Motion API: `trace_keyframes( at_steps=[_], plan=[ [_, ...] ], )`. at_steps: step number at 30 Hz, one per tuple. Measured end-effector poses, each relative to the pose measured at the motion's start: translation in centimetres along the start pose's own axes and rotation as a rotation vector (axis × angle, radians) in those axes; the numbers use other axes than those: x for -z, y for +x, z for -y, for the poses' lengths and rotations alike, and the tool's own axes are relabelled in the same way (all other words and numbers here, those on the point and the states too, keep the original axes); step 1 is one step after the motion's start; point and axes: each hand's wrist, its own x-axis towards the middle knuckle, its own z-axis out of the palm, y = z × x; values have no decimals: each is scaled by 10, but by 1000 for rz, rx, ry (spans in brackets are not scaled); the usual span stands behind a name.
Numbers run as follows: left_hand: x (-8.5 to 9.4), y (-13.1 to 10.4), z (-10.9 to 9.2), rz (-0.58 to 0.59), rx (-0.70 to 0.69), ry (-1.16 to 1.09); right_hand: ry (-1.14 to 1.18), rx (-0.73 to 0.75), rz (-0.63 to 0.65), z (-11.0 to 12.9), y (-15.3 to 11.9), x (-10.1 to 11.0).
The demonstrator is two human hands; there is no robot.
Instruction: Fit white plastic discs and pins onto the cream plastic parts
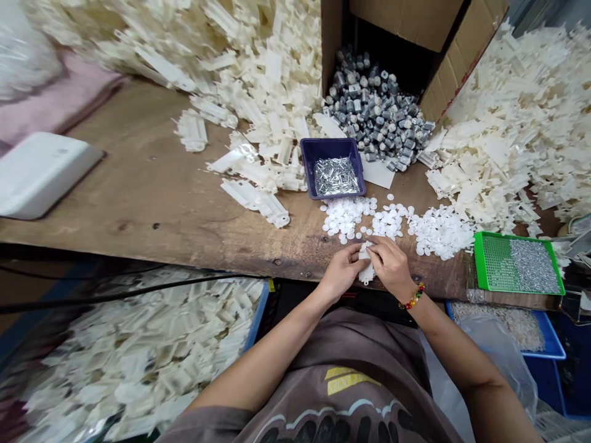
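Observation:
At the bench's front edge, my left hand (pixel 342 269) grips a small white plastic part (pixel 366 274) from its left side. My right hand (pixel 390 263), with a beaded bracelet at the wrist, closes on the upper end of the same part. Whether a smaller piece sits under the right fingertips is hidden. Just beyond the hands lie piles of small round white discs (pixel 442 232). Behind them stands a dark purple tray (pixel 305 161) holding short shiny metal pins (pixel 336 176).
Small grey motors (pixel 373 104) spill from a cardboard box (pixel 450 77). Heaps of cream plastic parts (pixel 503 135) flank it. A green tray (pixel 480 264) of tiny metal pieces sits right. A white box-shaped object (pixel 44 175) rests left. Below the bench is a bin of plastic parts (pixel 152 351).

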Motion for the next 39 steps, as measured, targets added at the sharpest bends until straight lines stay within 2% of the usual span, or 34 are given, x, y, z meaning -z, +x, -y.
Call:
trace_keyframes(
  at_steps=[3,8,11,13,15,16,18,20,22,24,26,29,32,36,39],
  plan=[
    [0,-1,-1,1,3,0,-31,-5,-20,-1,0,-4],
    [0,-2,-4,23,0,-7,-29,4,144,9,-6,4],
    [1,-3,-4,24,-3,-10,32,-99,228,8,5,19],
    [1,-4,-5,33,31,-19,73,-232,286,-7,31,28],
    [0,-5,-7,66,74,-31,-10,-386,238,-33,70,31],
    [-2,-5,-9,90,89,-34,-92,-398,200,-48,92,29],
    [-4,-4,-14,127,93,-31,-283,-367,213,-77,133,21],
    [-7,-1,-21,134,71,-17,-445,-371,326,-97,162,8],
    [-7,4,-29,124,40,-6,-526,-354,442,-107,175,-3],
    [-7,10,-36,118,4,-10,-513,-323,510,-111,174,-7],
    [-7,17,-42,114,-39,-32,-426,-301,508,-110,163,-2],
    [-10,26,-46,68,-98,-87,-218,-308,374,-93,139,15],
    [-16,32,-43,-23,-167,-143,-35,-331,232,-56,105,29],
    [-25,30,-33,-159,-345,-143,-217,-219,77,-10,58,29],
    [-30,23,-25,-197,-373,-126,-273,-209,-37,-1,38,22]
  ],
)
